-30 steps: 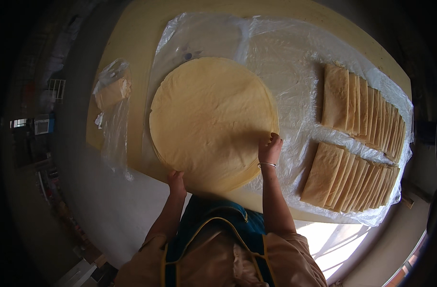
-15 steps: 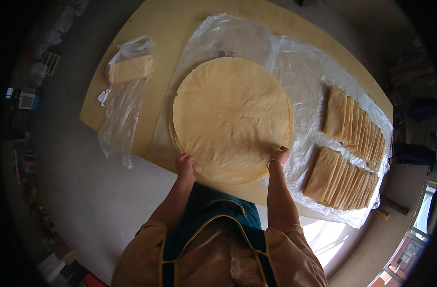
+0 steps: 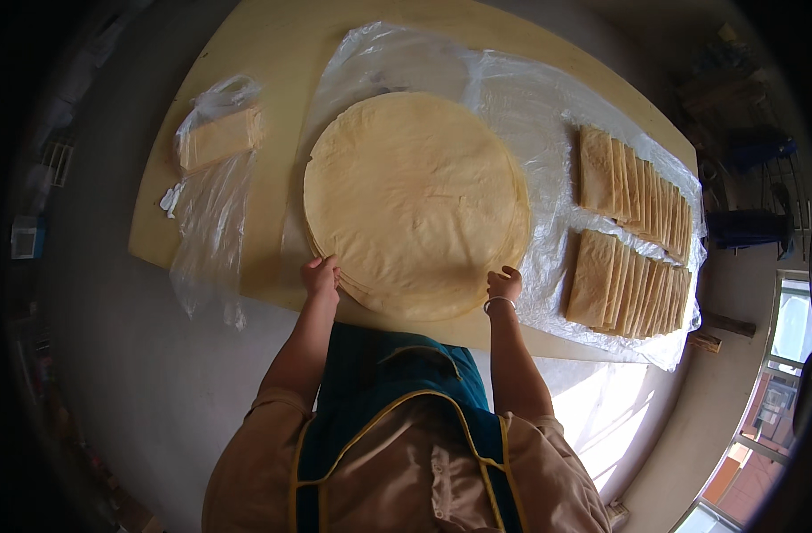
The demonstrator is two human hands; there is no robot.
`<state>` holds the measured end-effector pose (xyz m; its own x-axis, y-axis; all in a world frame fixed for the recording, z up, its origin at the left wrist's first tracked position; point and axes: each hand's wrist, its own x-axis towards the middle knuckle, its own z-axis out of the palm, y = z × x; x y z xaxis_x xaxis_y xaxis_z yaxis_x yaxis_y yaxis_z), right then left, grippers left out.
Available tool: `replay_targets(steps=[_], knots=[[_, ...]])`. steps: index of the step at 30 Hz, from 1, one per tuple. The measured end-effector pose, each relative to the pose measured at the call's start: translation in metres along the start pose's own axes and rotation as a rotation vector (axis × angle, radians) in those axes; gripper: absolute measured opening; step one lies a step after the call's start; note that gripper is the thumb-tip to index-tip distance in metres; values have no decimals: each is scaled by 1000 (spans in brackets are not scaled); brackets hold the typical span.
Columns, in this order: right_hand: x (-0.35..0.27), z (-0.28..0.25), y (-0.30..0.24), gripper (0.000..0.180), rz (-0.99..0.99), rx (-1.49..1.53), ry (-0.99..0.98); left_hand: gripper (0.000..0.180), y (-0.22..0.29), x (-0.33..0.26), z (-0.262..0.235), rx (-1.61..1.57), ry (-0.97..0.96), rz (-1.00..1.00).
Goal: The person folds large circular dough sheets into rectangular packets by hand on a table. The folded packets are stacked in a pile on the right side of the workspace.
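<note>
Daylight enters from the window (image 3: 779,391) at lower right and throws a bright patch on the floor (image 3: 601,400) beside the desk (image 3: 273,53). The plastic sheet (image 3: 548,115) shows soft glare. Fisheye bending curves straight edges, and the rim darkens to black. The centre is sharp.

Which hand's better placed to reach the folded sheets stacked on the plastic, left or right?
Right, probably. The right hand sits on the round stack's near edge, on the side nearest the folded sheets. The left hand grips the opposite edge and would have to cross the whole stack.
</note>
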<state>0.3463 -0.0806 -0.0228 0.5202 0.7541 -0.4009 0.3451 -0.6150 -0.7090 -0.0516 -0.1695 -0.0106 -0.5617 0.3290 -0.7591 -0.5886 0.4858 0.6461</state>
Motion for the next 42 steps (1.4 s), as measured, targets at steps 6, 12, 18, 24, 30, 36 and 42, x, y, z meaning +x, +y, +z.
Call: replay_targets(steps=[6, 12, 18, 24, 30, 36, 42], knots=[[-51, 27, -8, 22, 463, 417, -167, 16, -11, -2, -1, -119, -43, -226], [-51, 27, -35, 15, 616, 525, -301, 18, -11, -8, 2, -180, -186, -264], [-62, 26, -44, 21, 441, 588, -409, 23, 10, -45, 14, 107, -416, -100], [-123, -57, -11, 59, -469, -183, 29, 11, 21, -43, -39, 80, -490, -314], [-95, -65, -28, 81, -1096, -932, -420, 13, 26, 1, -55, 161, -612, -472], [-66, -16, -43, 50, -1241, -905, -797, 41, 40, -21, -20, -242, -544, -288], [-46, -5, -65, 37, -1049, -412, -1058, 62, 37, -55, 2, -537, -433, -119]])
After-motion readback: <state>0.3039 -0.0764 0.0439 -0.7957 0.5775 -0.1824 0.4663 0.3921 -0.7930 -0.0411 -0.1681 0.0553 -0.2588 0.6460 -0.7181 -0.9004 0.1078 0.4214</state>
